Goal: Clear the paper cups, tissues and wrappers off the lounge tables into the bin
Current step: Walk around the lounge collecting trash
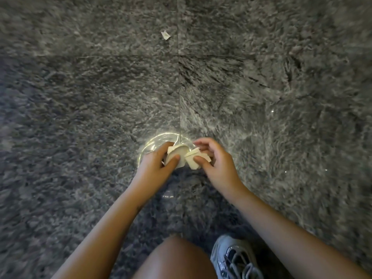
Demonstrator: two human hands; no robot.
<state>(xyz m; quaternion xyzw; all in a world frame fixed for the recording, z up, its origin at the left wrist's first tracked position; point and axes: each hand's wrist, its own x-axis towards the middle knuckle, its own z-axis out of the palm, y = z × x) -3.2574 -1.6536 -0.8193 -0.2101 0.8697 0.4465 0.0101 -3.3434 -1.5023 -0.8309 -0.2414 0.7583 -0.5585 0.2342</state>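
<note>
We are looking straight down at a polished grey stone floor (261, 97), with a knee (175, 256) and a grey sneaker (235, 258) at the bottom edge. No table or bin is in view.

Our left hand (159, 168) holds a crumpled pale paper cup (178, 156): the thumb presses across its open mouth and the fingers curl round behind it. Our right hand (213, 164) pinches a torn cream paper piece (194, 160) between thumb and forefinger, the other fingers loosely bent above it. The two papers touch, edge to edge, just above a bright ring of reflected light on the floor. The picture is soft with motion, so that piece may be a wrapper or a flap torn from the cup; we cannot say which.

The step in hand looks like gathering the litter into one bundle. To do it well, we should tuck the loose piece inside the cup and squeeze the cup shut around it, so one hand can carry everything and nothing flutters out.

A small white paper scrap (165, 35) lies alone on the floor well ahead of us, beside a tile seam; the freed hand can pick it up next.
</note>
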